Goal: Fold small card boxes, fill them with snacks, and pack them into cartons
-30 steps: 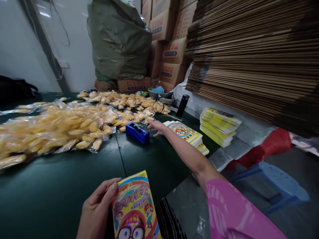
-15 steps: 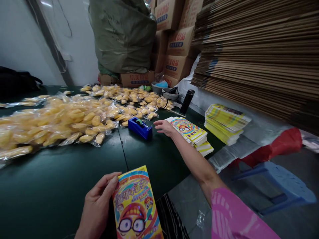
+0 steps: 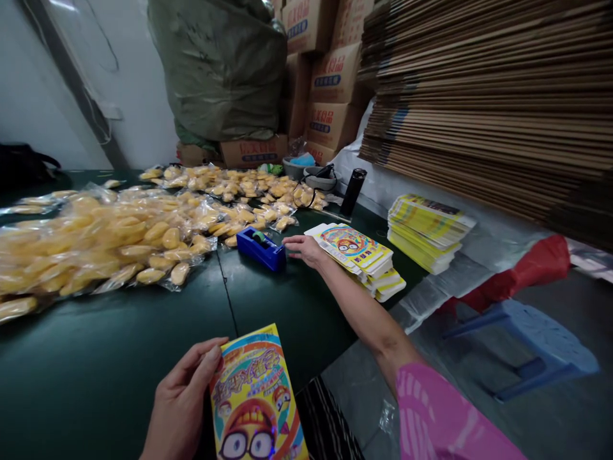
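Note:
In the head view, my left hand (image 3: 184,393) grips the left edge of a yellow printed box (image 3: 256,396), thumb on its front. The box carries a cartoon face with glasses and runs out of the bottom of the view. My right hand (image 3: 306,249) reaches forward with its fingers stretched out and apart. Its fingertips are at the near right end of a blue tape dispenser (image 3: 261,249); whether they touch the tape there I cannot tell. A pile of printed cartons (image 3: 364,249) lies right beside this hand, partly behind the wrist.
Clear bags of yellow pieces (image 3: 119,236) cover the table's left and back. A black cylinder (image 3: 353,191), grey bowls (image 3: 320,179) and another carton stack (image 3: 426,230) stand farther right. Flattened cardboard (image 3: 479,115) rises behind; a blue stool (image 3: 541,332) is at right.
My right hand has moved up to the tape dispenser's end, closing the small gap. My left hand still holds the box. The whole view has shifted slightly.

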`<state>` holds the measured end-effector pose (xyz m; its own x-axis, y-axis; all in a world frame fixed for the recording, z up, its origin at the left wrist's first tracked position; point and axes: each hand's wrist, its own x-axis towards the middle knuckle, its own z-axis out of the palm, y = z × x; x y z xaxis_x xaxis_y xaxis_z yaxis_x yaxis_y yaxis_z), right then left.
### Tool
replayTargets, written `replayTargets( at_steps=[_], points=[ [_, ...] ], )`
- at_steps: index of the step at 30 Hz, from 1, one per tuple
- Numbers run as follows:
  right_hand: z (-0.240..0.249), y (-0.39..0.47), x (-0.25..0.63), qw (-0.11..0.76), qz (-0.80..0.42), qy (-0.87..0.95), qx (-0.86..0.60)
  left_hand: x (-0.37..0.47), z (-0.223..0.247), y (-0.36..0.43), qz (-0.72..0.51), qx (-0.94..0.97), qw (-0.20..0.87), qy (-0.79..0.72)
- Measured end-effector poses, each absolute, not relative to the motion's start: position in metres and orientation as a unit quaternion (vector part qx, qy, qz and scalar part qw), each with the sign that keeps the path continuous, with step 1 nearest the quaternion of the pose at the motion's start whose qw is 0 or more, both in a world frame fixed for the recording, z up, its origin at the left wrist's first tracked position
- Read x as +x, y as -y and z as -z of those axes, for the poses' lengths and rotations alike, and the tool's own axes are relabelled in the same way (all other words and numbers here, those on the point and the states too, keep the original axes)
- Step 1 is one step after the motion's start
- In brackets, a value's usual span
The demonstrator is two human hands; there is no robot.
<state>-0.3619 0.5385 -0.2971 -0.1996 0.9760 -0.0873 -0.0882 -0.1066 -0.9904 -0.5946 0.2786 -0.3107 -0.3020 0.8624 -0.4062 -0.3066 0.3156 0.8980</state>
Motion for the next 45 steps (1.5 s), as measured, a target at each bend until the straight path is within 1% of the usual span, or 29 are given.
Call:
replayTargets(
  at_steps=[9, 16, 19, 23, 26, 30, 34, 36, 38, 40, 43, 45],
  points=[
    [0.306, -0.539, -0.356, 0.454, -0.611, 0.462, -0.455, -0.596, 0.316, -0.277, -0.530, 0.223, 0.553, -0.603],
    [0.306, -0.528, -0.357, 0.405, -0.629, 0.430, -0.506, -0.595, 0.317, -0.279, -0.516, 0.226, 0.547, -0.619],
    [0.301, -0.527, -0.363, 0.396, -0.638, 0.417, -0.513, -0.595, 0.318, -0.280, -0.515, 0.210, 0.543, -0.629],
    [0.297, -0.526, -0.369, 0.397, -0.632, 0.410, -0.524, -0.593, 0.317, -0.280, -0.518, 0.191, 0.556, -0.621],
    [0.296, -0.526, -0.374, 0.405, -0.618, 0.410, -0.535, -0.592, 0.314, -0.279, -0.522, 0.191, 0.546, -0.627],
    [0.294, -0.525, -0.378, 0.435, -0.593, 0.416, -0.536, -0.591, 0.311, -0.279, -0.529, 0.181, 0.545, -0.625],
    [0.277, -0.514, -0.377, 0.485, -0.567, 0.433, -0.506, -0.594, 0.316, -0.281, -0.539, 0.199, 0.543, -0.613],
    [0.267, -0.499, -0.376, 0.493, -0.576, 0.451, -0.471, -0.596, 0.319, -0.283, -0.541, 0.207, 0.538, -0.612],
    [0.258, -0.476, -0.377, 0.477, -0.604, 0.469, -0.433, -0.597, 0.320, -0.284, -0.538, 0.213, 0.539, -0.612],
    [0.254, -0.447, -0.378, 0.441, -0.645, 0.484, -0.394, -0.598, 0.317, -0.284, -0.544, 0.235, 0.523, -0.612],
    [0.251, -0.400, -0.379, 0.397, -0.698, 0.501, -0.324, -0.595, 0.305, -0.280, -0.574, 0.299, 0.447, -0.617],
    [0.246, -0.373, -0.377, 0.392, -0.715, 0.504, -0.286, -0.590, 0.296, -0.276, -0.594, 0.331, 0.404, -0.612]
  ],
)
